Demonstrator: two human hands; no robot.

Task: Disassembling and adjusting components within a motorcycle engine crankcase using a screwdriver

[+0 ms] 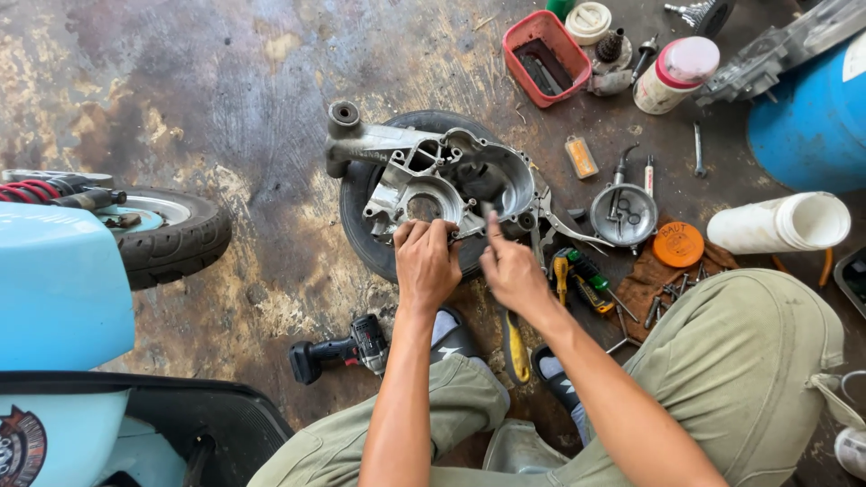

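A grey metal engine case (424, 171) lies on top of a black tyre (359, 212) on the floor. My left hand (426, 263) grips the near edge of the case with curled fingers. My right hand (511, 269) is beside it with the forefinger pointing up at the case's round hollow; the fingers are blurred and I cannot tell whether they hold a small part.
A cordless drill (341, 347) lies by my left knee. Screwdrivers (577, 275), a metal bowl (623, 215), an orange lid (677, 244), a white tube (778, 223) and a red tray (545, 58) sit to the right. A light blue scooter (63, 298) stands at left, a blue drum (812, 126) at right.
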